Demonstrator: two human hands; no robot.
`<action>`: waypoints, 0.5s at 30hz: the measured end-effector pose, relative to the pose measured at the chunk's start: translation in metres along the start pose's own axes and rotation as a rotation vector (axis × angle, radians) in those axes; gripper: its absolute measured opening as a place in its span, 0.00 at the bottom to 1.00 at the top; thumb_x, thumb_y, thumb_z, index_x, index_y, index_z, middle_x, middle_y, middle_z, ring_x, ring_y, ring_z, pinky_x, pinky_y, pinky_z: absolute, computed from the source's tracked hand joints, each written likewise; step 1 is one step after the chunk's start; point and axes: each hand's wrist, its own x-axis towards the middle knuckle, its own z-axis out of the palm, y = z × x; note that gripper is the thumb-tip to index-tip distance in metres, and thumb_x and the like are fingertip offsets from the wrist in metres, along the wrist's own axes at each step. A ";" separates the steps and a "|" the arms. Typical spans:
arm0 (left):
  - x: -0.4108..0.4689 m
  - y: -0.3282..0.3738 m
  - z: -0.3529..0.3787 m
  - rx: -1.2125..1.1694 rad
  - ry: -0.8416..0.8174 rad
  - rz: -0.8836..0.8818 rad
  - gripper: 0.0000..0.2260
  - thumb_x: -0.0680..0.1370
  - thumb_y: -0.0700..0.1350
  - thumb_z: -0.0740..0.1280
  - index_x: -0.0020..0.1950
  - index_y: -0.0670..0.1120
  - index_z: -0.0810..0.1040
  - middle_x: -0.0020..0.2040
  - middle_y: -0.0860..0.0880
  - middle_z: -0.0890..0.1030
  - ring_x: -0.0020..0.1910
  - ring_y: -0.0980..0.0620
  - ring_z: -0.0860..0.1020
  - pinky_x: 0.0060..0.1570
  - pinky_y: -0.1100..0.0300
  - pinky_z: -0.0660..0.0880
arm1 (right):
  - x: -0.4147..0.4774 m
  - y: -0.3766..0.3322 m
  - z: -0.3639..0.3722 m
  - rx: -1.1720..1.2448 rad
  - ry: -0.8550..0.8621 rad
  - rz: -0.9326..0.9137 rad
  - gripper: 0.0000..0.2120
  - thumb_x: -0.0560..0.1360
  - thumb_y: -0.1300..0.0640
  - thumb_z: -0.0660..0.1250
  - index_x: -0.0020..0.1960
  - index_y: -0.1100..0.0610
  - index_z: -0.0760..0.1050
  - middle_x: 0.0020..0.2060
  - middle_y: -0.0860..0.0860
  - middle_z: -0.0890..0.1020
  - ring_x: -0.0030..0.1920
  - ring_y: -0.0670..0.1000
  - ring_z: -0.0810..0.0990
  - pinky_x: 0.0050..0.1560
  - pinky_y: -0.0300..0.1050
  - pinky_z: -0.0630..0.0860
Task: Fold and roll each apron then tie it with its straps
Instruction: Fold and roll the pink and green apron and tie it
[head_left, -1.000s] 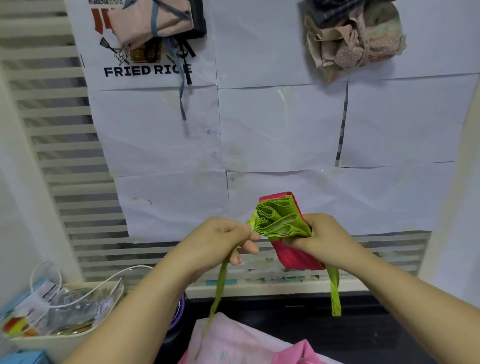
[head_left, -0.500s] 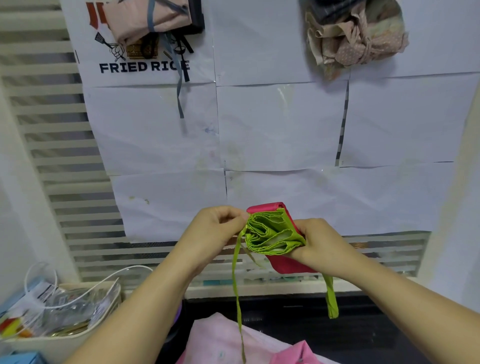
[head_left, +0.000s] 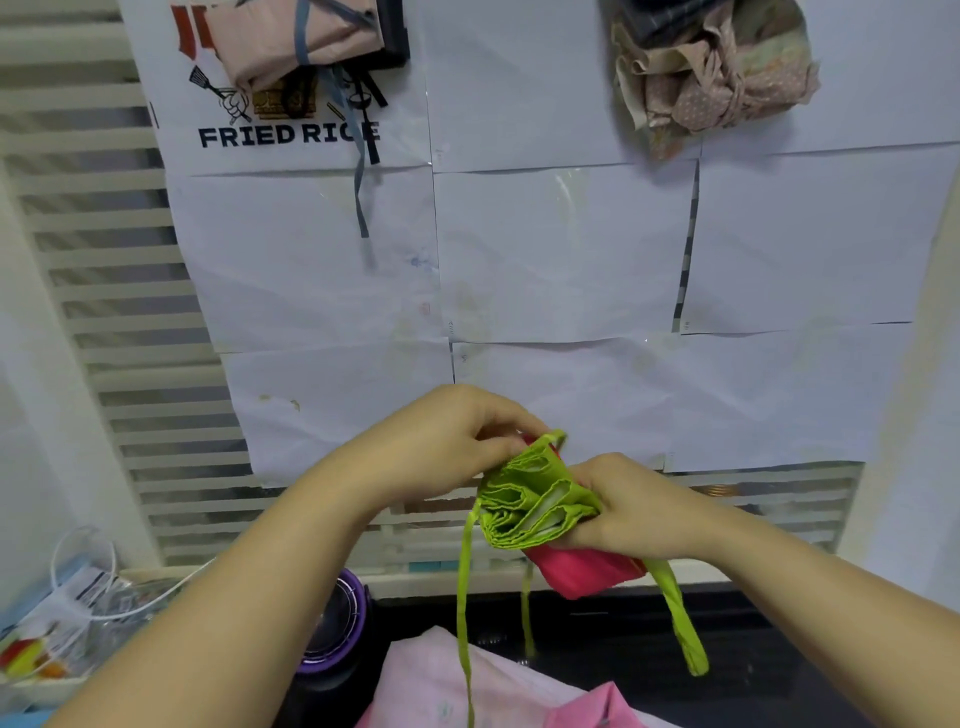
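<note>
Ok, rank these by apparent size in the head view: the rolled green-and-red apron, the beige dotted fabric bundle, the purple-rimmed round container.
Tied largest: beige dotted fabric bundle and rolled green-and-red apron; they look alike, and the bundle is cropped at the top, so unranked.
Smallest: purple-rimmed round container.

**Rolled apron held in mid-air**

Our right grip (head_left: 628, 512) clasps the rolled green-and-red apron (head_left: 530, 512), while our left grip (head_left: 447, 441) pinches a green strap (head_left: 556, 438) at its top. Other strap ends (head_left: 462, 597) dangle above pink cloth (head_left: 441, 686).
</note>
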 end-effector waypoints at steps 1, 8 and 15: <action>0.003 0.004 -0.003 0.060 -0.039 -0.019 0.10 0.79 0.43 0.64 0.56 0.54 0.82 0.43 0.58 0.83 0.41 0.65 0.79 0.45 0.71 0.74 | 0.001 -0.001 0.001 -0.028 -0.015 0.003 0.05 0.71 0.52 0.73 0.39 0.51 0.77 0.37 0.49 0.82 0.38 0.43 0.78 0.43 0.42 0.75; 0.016 0.012 0.004 0.130 -0.092 -0.053 0.06 0.76 0.43 0.70 0.50 0.51 0.83 0.39 0.56 0.82 0.33 0.65 0.77 0.35 0.71 0.72 | 0.002 -0.008 0.003 -0.146 -0.029 0.010 0.08 0.71 0.51 0.71 0.36 0.50 0.74 0.35 0.51 0.80 0.39 0.51 0.79 0.42 0.47 0.74; 0.028 0.010 0.007 -0.035 -0.158 -0.040 0.06 0.74 0.38 0.70 0.44 0.49 0.81 0.35 0.55 0.82 0.31 0.66 0.76 0.34 0.72 0.70 | -0.001 -0.017 0.006 -0.170 -0.010 -0.052 0.07 0.71 0.50 0.72 0.48 0.50 0.78 0.41 0.47 0.81 0.43 0.46 0.77 0.41 0.39 0.71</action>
